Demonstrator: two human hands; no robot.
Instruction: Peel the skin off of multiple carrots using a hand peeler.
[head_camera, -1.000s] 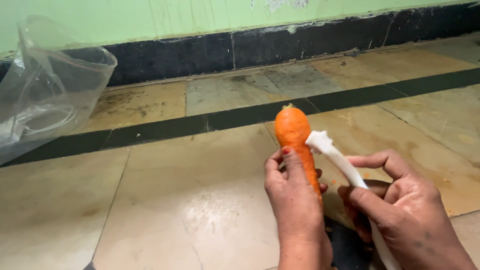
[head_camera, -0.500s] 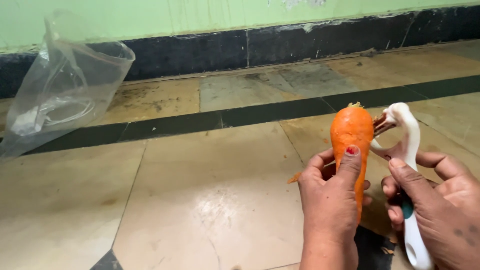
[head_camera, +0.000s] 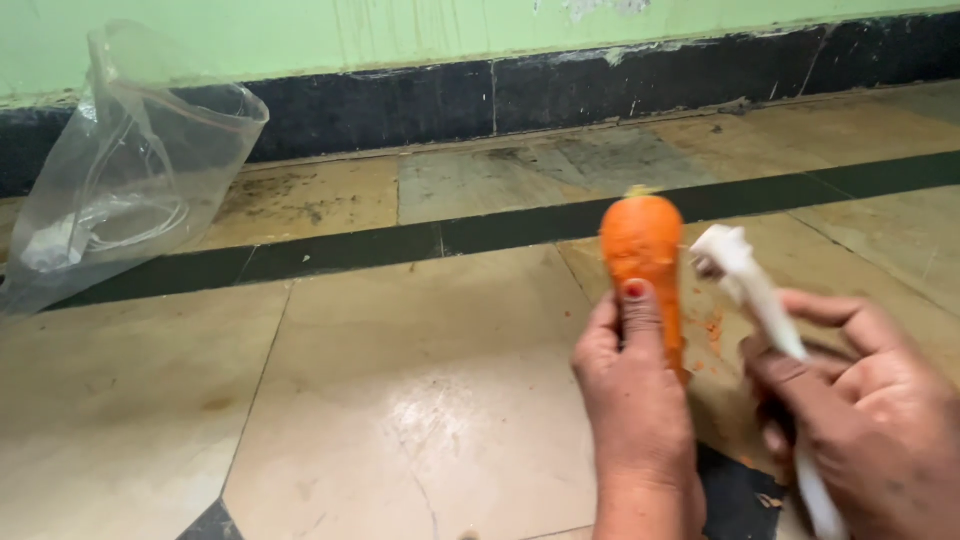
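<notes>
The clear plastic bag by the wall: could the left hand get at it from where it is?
Probably not right away. The left hand is wrapped around the carrot, and the plastic bag lies far off across bare floor tiles; nothing blocks the way.

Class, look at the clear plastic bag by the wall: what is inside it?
Inside the clear plastic bag a coiled white cord shows through, with a small white block at its lower end. Folds and glare hide anything else inside.

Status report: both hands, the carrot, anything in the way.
Left hand grips carrot upright. Right hand holds white peeler, head beside carrot's right side. Nothing between them; clear plastic bag far left.
</notes>
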